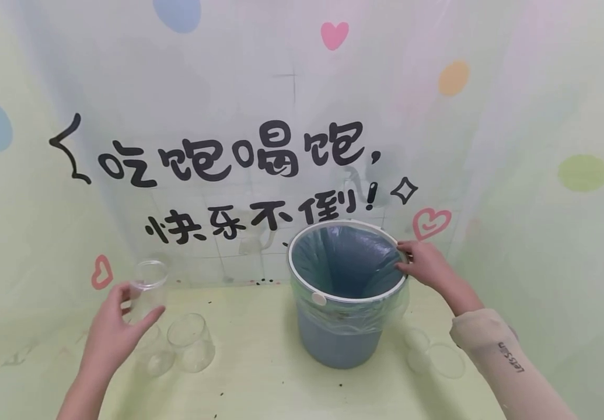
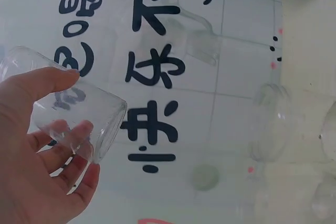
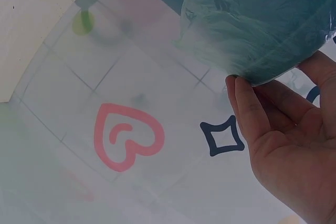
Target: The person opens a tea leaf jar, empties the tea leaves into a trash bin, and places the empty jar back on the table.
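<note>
My left hand (image 1: 118,326) holds a clear plastic cup (image 1: 150,291) above the table at the left, its thumb on one side and fingers curled round the other. The left wrist view shows the same cup (image 2: 79,103) tilted, see-through, with nothing in it. A blue trash bin (image 1: 337,344) with a white rim and a thin green liner bag (image 1: 354,318) folded over its edge stands right of the middle. My right hand (image 1: 428,268) pinches the bin's right rim; in the right wrist view its fingertips lie against the bag-covered side.
Two more clear cups, one (image 1: 192,344) more distinct than the other (image 1: 156,359), stand below my left hand. Faint clear round cups or lids (image 1: 447,360) lie right of the bin. A translucent printed curtain (image 1: 238,87) rises behind the pale table (image 1: 259,373).
</note>
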`<state>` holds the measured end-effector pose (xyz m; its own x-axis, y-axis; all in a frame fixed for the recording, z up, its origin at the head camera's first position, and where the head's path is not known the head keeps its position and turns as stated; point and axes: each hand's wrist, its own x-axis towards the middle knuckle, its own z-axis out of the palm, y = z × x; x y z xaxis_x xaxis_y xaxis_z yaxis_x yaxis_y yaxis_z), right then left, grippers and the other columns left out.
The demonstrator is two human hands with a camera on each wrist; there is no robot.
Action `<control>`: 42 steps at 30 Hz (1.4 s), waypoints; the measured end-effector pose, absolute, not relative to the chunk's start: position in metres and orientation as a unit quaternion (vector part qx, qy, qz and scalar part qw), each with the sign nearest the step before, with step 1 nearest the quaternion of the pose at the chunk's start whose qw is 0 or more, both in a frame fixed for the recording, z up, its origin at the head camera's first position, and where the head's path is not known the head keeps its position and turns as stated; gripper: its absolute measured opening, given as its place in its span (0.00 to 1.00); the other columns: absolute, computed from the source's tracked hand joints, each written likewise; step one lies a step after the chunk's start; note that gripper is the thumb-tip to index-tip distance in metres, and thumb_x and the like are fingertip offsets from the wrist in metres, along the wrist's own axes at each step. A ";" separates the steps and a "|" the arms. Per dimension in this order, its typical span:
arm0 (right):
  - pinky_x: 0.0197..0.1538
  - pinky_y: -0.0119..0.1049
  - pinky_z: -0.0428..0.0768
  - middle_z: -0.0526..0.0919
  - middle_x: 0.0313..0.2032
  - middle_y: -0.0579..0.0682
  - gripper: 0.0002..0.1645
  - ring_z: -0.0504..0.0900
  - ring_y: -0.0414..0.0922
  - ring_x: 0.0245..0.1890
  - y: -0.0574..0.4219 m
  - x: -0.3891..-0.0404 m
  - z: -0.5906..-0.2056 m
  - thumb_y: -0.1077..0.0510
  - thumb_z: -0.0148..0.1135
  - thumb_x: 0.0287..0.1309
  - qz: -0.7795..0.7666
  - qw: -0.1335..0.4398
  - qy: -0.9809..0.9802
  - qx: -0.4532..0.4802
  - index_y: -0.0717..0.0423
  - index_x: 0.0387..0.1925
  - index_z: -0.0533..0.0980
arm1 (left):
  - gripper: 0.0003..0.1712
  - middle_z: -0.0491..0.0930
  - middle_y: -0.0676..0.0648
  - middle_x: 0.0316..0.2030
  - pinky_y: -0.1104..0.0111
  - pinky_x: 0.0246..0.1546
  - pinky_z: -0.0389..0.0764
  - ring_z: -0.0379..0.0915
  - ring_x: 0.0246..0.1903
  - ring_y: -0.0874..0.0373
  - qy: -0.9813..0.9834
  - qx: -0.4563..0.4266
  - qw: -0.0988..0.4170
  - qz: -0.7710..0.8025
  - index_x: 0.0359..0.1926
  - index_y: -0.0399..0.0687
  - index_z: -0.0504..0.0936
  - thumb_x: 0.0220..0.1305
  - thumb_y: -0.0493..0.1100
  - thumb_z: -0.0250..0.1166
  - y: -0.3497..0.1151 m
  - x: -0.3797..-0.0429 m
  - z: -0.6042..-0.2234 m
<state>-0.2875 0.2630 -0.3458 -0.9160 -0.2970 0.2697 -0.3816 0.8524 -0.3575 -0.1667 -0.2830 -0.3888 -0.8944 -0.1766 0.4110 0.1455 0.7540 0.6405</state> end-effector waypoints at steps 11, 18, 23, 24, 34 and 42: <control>0.55 0.58 0.81 0.78 0.57 0.72 0.26 0.82 0.66 0.53 0.262 -0.285 -0.346 0.64 0.66 0.58 0.220 0.093 -0.956 0.168 0.75 0.55 0.76 | 0.35 0.72 0.26 0.53 0.76 0.36 0.81 0.77 0.48 0.45 -0.919 0.053 0.197 -0.339 0.59 0.32 0.65 0.58 0.43 0.73 -0.319 -0.143 -0.463; 0.55 0.57 0.82 0.78 0.57 0.72 0.26 0.83 0.66 0.52 0.263 -0.284 -0.345 0.64 0.66 0.57 0.218 0.095 -0.956 0.169 0.75 0.55 0.76 | 0.34 0.72 0.29 0.44 0.80 0.25 0.74 0.54 0.36 0.86 -0.915 0.044 0.216 -0.339 0.50 0.23 0.68 0.48 0.36 0.77 -0.328 -0.139 -0.513; 0.55 0.57 0.82 0.79 0.56 0.72 0.25 0.83 0.66 0.52 0.262 -0.284 -0.345 0.64 0.67 0.57 0.216 0.098 -0.956 0.171 0.75 0.54 0.77 | 0.40 0.69 0.24 0.46 0.75 0.28 0.74 0.72 0.40 0.45 -0.931 0.068 0.126 -0.335 0.53 0.20 0.65 0.51 0.41 0.77 -0.332 -0.142 -0.538; 0.55 0.57 0.82 0.79 0.56 0.72 0.25 0.83 0.65 0.52 0.263 -0.284 -0.345 0.64 0.67 0.57 0.216 0.099 -0.956 0.171 0.75 0.54 0.77 | 0.41 0.69 0.23 0.47 0.72 0.30 0.76 0.72 0.43 0.38 -0.933 0.069 0.108 -0.335 0.54 0.19 0.64 0.51 0.42 0.76 -0.333 -0.143 -0.543; 0.55 0.57 0.82 0.79 0.57 0.72 0.25 0.83 0.66 0.52 0.263 -0.285 -0.345 0.64 0.66 0.57 0.222 0.092 -0.956 0.169 0.75 0.54 0.76 | 0.45 0.68 0.17 0.51 0.49 0.45 0.80 0.72 0.49 0.29 -0.932 0.113 -0.007 -0.346 0.59 0.19 0.63 0.52 0.45 0.76 -0.329 -0.160 -0.578; 0.55 0.57 0.82 0.78 0.57 0.72 0.26 0.82 0.66 0.53 0.262 -0.286 -0.345 0.64 0.66 0.58 0.225 0.085 -0.957 0.160 0.76 0.55 0.76 | 0.47 0.65 0.16 0.53 0.41 0.51 0.76 0.67 0.53 0.24 -0.928 0.135 0.010 -0.347 0.62 0.17 0.58 0.55 0.44 0.73 -0.319 -0.167 -0.584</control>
